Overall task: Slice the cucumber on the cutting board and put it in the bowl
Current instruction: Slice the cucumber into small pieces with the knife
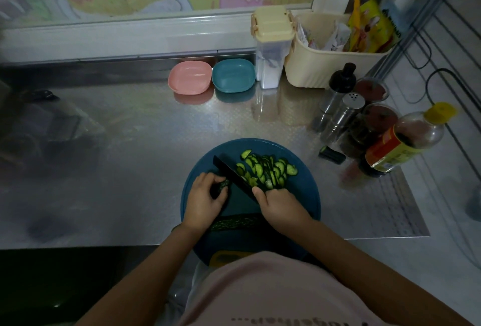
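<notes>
My left hand (205,200) is curled up. Its fingertips pinch a short cucumber stub (222,186) and hold it down on the board (307,190). My right hand (279,207) is wrapped tight round the handle of the knife (231,173), and one finger reaches onto the blade. The black blade is just beside the stub, between it and the slices (268,169).

The board is round and blue, and it sits on the worktop (130,130) right in front of me. The slices lie on its far right part in one heap. They overlap, so I cannot count them. They are on the board, not yet in a bowl. One long piece (234,222) of cucumber lies across the near part of the board, between my wrists. One small green end (331,155) lies on the worktop, just to the right of the board.

There are two bowls at the back of the worktop, side by side. The pink bowl (190,77) is on the left and the blue bowl (233,75) is on the right.

Next to the blue bowl stands one clear box (273,47) with a cream lid. It has some white stuff at the bottom. Beside it is one cream basket (312,65) with packets sticking out.

On the right I see one bottle with a black top (341,83), one metal shaker (348,109), two jars (377,122) with dark stuff in them, and one tilted bottle with a yellow cap (406,138).
</notes>
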A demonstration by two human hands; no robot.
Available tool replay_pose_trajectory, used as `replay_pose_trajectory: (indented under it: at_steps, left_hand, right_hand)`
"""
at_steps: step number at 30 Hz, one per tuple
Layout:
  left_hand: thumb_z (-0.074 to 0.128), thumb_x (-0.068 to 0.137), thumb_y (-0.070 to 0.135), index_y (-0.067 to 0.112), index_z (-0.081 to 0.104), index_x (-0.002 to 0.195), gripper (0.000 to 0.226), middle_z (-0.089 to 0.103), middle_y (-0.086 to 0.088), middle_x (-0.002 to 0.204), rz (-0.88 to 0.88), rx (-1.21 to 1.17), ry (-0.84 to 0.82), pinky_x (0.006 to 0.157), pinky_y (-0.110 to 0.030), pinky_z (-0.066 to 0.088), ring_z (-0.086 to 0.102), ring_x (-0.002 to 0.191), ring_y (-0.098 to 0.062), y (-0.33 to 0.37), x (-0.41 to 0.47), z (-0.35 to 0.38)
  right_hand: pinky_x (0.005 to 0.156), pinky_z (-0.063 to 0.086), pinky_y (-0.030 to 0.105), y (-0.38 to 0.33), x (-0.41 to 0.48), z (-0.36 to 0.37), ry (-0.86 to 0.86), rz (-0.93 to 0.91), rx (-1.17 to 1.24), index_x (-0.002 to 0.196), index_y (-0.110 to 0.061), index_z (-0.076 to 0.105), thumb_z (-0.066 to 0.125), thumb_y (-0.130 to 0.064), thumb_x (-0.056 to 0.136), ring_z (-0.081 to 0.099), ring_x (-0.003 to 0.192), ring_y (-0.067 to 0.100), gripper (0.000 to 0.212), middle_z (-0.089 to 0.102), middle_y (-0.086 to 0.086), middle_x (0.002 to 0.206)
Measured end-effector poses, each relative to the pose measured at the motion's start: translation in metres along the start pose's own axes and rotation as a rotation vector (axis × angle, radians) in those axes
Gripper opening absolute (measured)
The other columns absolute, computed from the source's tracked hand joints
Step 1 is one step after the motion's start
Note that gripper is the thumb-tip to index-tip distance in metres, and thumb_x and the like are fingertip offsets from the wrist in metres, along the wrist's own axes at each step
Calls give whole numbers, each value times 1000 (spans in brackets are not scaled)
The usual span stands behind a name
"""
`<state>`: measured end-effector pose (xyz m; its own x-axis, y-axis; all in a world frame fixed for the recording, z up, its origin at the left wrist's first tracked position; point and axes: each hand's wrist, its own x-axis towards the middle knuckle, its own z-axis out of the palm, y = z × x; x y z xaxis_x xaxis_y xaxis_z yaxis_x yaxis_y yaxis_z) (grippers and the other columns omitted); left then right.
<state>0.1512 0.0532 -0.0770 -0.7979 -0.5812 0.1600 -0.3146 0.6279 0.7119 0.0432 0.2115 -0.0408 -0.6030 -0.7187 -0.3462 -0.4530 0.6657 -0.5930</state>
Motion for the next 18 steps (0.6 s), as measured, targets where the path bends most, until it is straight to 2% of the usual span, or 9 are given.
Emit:
replay_pose_trajectory:
  at_steps: [4,7,18]
  left_hand:
    - [70,82,8,10,64,91,11,56,3,85,21,13,1,72,-19,38,50,83,-9,1,0,-1]
    - [69,82,7,9,64,90,10,56,1,85,25,17,7,70,-17,37,49,82,-8,2,0,-1]
    - [71,81,7,7,64,84,7,58,-2,80,29,59,24,67,-21,39,51,78,-10,1,-1,0]
  right_hand:
    - [65,45,37,-1,-1,2,16,-5,30,54,-14,42,19,-50,99,55,72,32,62,53,13,64]
    - [67,47,40,-1,0,2,29,-13,47,54,-16,41,19,-52,98,56,72,33,61,53,14,65]
    - [62,40,36,-1,-2,1,13,-23,93,52,-15,38,21,-48,100,51,67,31,61,43,8,55]
